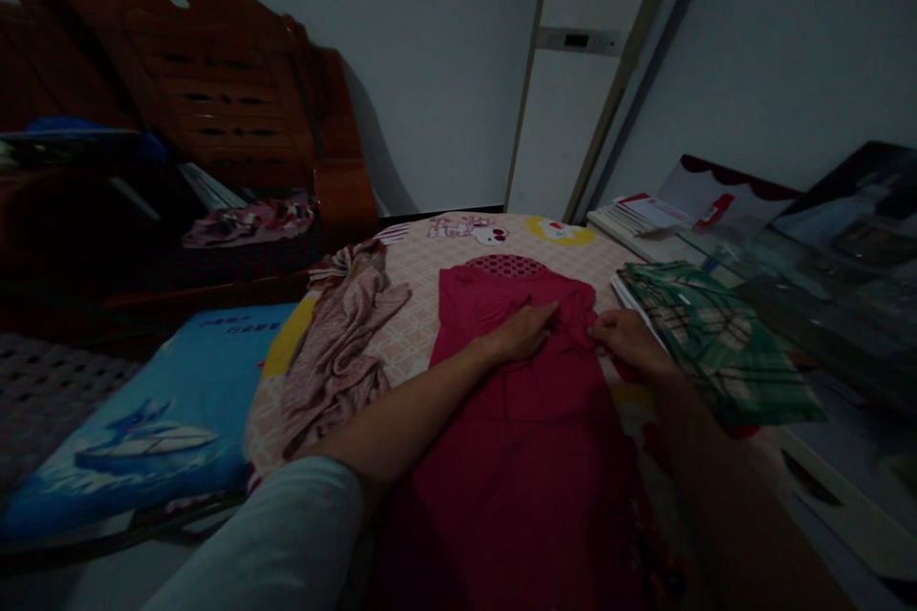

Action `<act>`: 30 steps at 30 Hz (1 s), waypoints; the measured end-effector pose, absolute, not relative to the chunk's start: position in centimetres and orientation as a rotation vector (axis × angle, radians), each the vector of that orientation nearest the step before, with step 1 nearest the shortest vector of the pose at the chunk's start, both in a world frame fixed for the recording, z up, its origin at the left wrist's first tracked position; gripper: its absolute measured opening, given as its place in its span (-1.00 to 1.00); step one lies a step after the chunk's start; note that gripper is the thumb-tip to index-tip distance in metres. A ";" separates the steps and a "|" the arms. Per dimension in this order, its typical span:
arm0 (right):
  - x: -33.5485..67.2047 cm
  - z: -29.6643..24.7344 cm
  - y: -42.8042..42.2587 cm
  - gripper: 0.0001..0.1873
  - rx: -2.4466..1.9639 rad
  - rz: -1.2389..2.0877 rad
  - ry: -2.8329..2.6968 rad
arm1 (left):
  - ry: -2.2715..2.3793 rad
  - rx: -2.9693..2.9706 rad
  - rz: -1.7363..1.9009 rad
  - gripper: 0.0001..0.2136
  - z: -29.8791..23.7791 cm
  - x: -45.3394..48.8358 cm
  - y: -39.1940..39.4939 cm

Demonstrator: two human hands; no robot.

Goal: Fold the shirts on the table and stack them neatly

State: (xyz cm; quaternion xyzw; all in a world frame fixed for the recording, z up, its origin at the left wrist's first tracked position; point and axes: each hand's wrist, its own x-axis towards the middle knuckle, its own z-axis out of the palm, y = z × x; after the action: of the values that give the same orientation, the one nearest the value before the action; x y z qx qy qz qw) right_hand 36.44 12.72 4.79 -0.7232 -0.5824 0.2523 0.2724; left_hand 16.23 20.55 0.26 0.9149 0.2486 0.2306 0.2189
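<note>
A dark red garment [530, 458] lies spread lengthwise on a round table with a pink patterned cloth [422, 325]. My left hand [525, 331] rests on its upper part, fingers pressed together on the fabric. My right hand [625, 334] pinches a fold of the same garment near its right shoulder. The two hands sit close together, a small gap between them.
A crumpled pinkish garment [336, 353] lies left of the red one. A folded green plaid cloth [716, 344] sits at the right, with papers [645, 215] and a glass-topped surface [823, 286] behind. A blue cushion [164, 420] and wooden furniture [215, 86] stand at the left.
</note>
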 end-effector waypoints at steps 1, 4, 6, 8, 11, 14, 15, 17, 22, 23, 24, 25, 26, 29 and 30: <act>36.6 4.7 12.8 -0.82 -1.912 0.729 -1.469 | 0.705 2.554 0.628 -0.47 -0.5 16.6 20.5; 36.9 4.7 13.5 -0.78 -1.702 0.801 -1.245 | 0.707 2.585 0.656 -0.50 -1.2 17.2 20.8; 36.8 4.7 14.2 -0.75 -1.549 0.835 -1.107 | 0.694 2.595 0.635 -0.62 -1.0 17.3 21.0; 36.7 4.8 15.0 -0.73 -1.457 0.893 -0.985 | 0.694 2.605 0.602 -0.78 -0.6 17.3 20.9; 36.4 5.2 16.3 -0.71 -1.387 0.955 -0.902 | 0.703 2.549 0.637 -0.89 0.2 17.2 20.5; 36.0 6.0 17.5 -0.71 -1.325 0.969 -0.878 | 0.734 2.435 0.660 -0.92 1.4 16.9 20.1; 35.8 6.3 17.9 -0.72 -1.307 0.975 -0.877 | 0.756 2.409 0.672 -0.91 2.0 16.8 20.0; 35.3 7.0 18.7 -0.74 -1.285 0.987 -0.889 | 0.823 2.361 0.728 -0.89 3.2 16.5 19.8; 33.3 7.9 20.7 -0.77 -1.294 1.016 -0.935 | 1.038 2.136 0.790 -0.77 5.8 16.0 19.1; 32.8 7.7 21.0 -0.77 -1.288 1.022 -0.945 | 1.038 2.095 0.714 -0.75 6.2 15.7 19.1; 32.3 7.4 21.2 -0.77 -1.279 1.039 -0.960 | 1.014 2.058 0.605 -0.75 6.5 15.3 19.1; 31.7 7.1 21.3 -0.78 -1.270 1.075 -0.987 | 0.973 2.029 0.478 -0.79 6.9 14.9 19.3; 31.3 6.7 21.4 -0.79 -1.264 1.128 -1.025 | 0.929 2.014 0.353 -0.84 7.2 14.3 19.5; 30.8 5.4 21.3 -0.83 -1.288 1.219 -1.132 | 0.907 2.132 0.145 -0.85 7.5 12.5 21.0; 31.2 5.1 21.2 -0.84 -1.303 1.178 -1.135 | 0.952 2.217 0.143 -0.80 7.3 12.1 21.6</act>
State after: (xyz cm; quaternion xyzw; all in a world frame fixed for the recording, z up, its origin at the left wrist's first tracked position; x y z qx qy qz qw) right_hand 31.17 21.22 5.15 -0.5390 -0.4696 0.4874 0.5015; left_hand 12.10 21.64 7.34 0.8577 0.3682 0.0554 0.3546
